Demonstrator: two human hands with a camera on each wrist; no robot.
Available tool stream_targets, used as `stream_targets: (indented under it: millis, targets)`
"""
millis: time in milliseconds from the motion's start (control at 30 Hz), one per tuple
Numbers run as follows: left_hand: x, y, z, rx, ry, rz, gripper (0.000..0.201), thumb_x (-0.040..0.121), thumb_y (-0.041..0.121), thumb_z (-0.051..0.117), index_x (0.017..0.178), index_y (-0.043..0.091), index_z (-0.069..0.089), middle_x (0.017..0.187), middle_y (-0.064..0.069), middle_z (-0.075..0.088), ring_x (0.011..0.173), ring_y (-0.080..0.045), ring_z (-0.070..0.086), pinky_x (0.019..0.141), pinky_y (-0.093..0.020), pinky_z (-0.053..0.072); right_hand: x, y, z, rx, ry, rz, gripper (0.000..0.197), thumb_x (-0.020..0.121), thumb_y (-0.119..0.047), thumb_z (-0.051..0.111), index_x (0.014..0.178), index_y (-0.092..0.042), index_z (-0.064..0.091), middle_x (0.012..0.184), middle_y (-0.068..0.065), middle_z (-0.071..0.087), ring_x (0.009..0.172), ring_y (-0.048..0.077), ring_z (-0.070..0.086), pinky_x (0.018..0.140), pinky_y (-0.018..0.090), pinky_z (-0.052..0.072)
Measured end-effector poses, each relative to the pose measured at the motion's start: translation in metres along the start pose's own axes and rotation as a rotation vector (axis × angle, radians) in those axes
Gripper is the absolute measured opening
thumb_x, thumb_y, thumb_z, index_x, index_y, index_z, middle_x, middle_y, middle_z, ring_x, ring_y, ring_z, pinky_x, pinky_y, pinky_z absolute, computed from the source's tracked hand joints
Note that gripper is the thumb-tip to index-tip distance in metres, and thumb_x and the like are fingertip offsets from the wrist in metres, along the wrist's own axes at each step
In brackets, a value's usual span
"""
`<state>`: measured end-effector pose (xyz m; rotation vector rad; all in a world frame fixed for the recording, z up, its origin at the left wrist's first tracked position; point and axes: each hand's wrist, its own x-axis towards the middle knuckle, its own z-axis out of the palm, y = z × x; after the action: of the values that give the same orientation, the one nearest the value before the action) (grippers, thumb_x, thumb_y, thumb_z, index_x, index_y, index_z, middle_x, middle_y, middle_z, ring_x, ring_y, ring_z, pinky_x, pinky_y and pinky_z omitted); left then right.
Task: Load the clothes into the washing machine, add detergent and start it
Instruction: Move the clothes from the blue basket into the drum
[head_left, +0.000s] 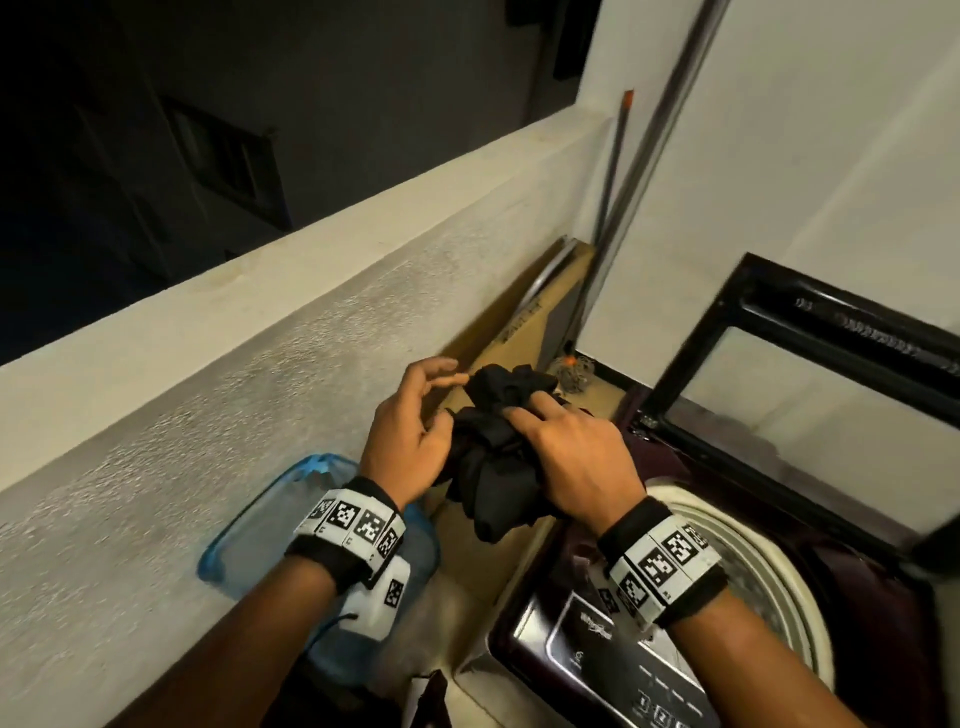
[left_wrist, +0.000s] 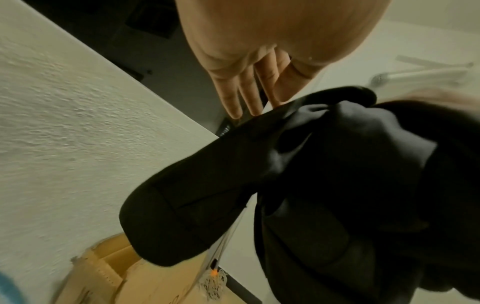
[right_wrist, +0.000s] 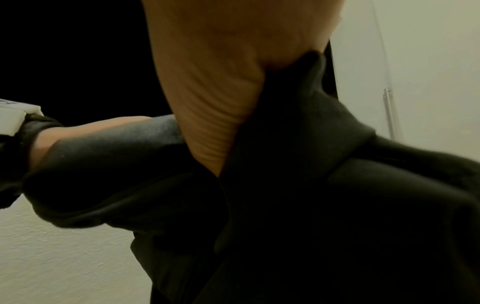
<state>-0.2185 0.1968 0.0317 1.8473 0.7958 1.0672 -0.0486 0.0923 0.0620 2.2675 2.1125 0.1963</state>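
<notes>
Forearms seen bare; no sleeves worn. Black fabric strap worn on each wrist. White blocky band (head_left: 353, 525) mounted over left strap, faced with row of square black-and-white coded markers. White box (head_left: 376, 603) hung beneath left wrist, one more marker carried on it, thin dark cable attached at its lower edge. Matching marker band (head_left: 665, 569) fitted on right wrist. No rings seen on left hand (head_left: 410, 431) or right hand (head_left: 582, 462).

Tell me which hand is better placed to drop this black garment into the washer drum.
Probably the right hand: it grips the black garment and sits nearest the open drum. The left hand has straight, spread fingers at the cloth's edge, over the blue basket.
</notes>
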Motion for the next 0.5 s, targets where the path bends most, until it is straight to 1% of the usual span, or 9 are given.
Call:
stream_targets:
  millis: [67, 100, 200, 267, 300, 333, 367, 433, 500]
  targets:
    - [0.009, 0.003, 0.027, 0.039, -0.089, 0.051, 0.047, 0.086, -0.004, 0.052, 0.126, 0.019, 0.053, 0.126, 0.006, 0.064, 0.120, -0.006, 0.058, 0.102, -0.037, 0.049, -0.017, 0.023, -0.001, -0.009, -0.002, 0.079, 0.054, 0.086, -0.026, 0.068, 0.136, -0.034, 0.049, 0.113, -0.003, 0.055, 0.085, 0.027, 0.065, 0.051, 0.039, 0.051]
    - [0.012, 0.003, 0.039, 0.051, -0.117, 0.055, 0.044, 0.089, 0.001, 0.052, 0.127, 0.021, 0.054, 0.128, 0.007, 0.063, 0.123, -0.006, 0.056, 0.106, -0.038, 0.046, -0.025, 0.033, 0.000, -0.010, -0.001, 0.117, 0.055, 0.086, -0.027, 0.068, 0.137, -0.034, 0.048, 0.116, -0.004, 0.055, 0.086, 0.026, 0.066, 0.052, 0.038, 0.052]
    - [0.016, 0.006, 0.080, 0.058, -0.179, 0.030, 0.040, 0.090, 0.016, 0.047, 0.130, 0.025, 0.052, 0.132, 0.009, 0.060, 0.125, -0.009, 0.054, 0.108, -0.039, 0.044, -0.059, 0.069, 0.003, 0.003, -0.002, 0.267, 0.056, 0.086, -0.028, 0.068, 0.137, -0.034, 0.048, 0.122, -0.005, 0.056, 0.089, 0.025, 0.067, 0.054, 0.039, 0.055]
    - [0.011, 0.008, 0.108, 0.091, -0.243, -0.004, 0.041, 0.093, 0.016, 0.050, 0.133, 0.021, 0.051, 0.132, 0.003, 0.061, 0.121, -0.015, 0.058, 0.105, -0.032, 0.044, -0.087, 0.096, 0.008, 0.000, 0.000, 0.375, 0.056, 0.085, -0.027, 0.069, 0.137, -0.034, 0.049, 0.123, -0.006, 0.056, 0.089, 0.025, 0.067, 0.054, 0.038, 0.055]
    - [0.006, 0.009, 0.118, 0.135, -0.298, -0.029, 0.043, 0.093, 0.013, 0.054, 0.135, 0.019, 0.049, 0.131, 0.000, 0.062, 0.117, -0.020, 0.060, 0.100, -0.027, 0.043, -0.101, 0.108, 0.010, -0.001, -0.007, 0.421, 0.056, 0.085, -0.027, 0.068, 0.138, -0.034, 0.049, 0.123, -0.006, 0.056, 0.090, 0.025, 0.068, 0.054, 0.038, 0.055]
    - [0.000, 0.008, 0.132, 0.183, -0.377, -0.055, 0.047, 0.093, 0.011, 0.056, 0.138, 0.018, 0.046, 0.131, -0.003, 0.061, 0.115, -0.025, 0.060, 0.096, -0.025, 0.041, -0.117, 0.122, 0.013, -0.001, -0.017, 0.474, 0.056, 0.085, -0.025, 0.067, 0.138, -0.034, 0.050, 0.123, -0.006, 0.056, 0.090, 0.026, 0.068, 0.055, 0.039, 0.055]
    - [-0.007, 0.007, 0.142, 0.238, -0.467, -0.083, 0.052, 0.092, 0.010, 0.058, 0.141, 0.018, 0.043, 0.133, -0.007, 0.060, 0.116, -0.028, 0.059, 0.095, -0.026, 0.040, -0.130, 0.133, 0.016, 0.002, -0.030, 0.519, 0.056, 0.085, -0.024, 0.067, 0.138, -0.033, 0.050, 0.122, -0.005, 0.056, 0.090, 0.026, 0.068, 0.056, 0.039, 0.056]
    - [-0.022, -0.003, 0.164, 0.355, -0.645, -0.144, 0.060, 0.091, 0.015, 0.062, 0.145, 0.020, 0.036, 0.136, -0.014, 0.056, 0.118, -0.031, 0.057, 0.100, -0.030, 0.040, -0.158, 0.155, 0.024, 0.006, -0.059, 0.595, 0.056, 0.085, -0.022, 0.065, 0.138, -0.033, 0.052, 0.121, -0.004, 0.056, 0.090, 0.027, 0.068, 0.057, 0.040, 0.056]
    - [-0.037, -0.017, 0.183, 0.447, -0.765, -0.202, 0.065, 0.090, 0.023, 0.064, 0.147, 0.022, 0.033, 0.141, -0.011, 0.053, 0.124, -0.028, 0.055, 0.105, -0.034, 0.041, -0.181, 0.172, 0.034, 0.022, -0.107, 0.650, 0.056, 0.085, -0.022, 0.064, 0.139, -0.032, 0.054, 0.123, -0.004, 0.057, 0.090, 0.028, 0.069, 0.059, 0.040, 0.057]
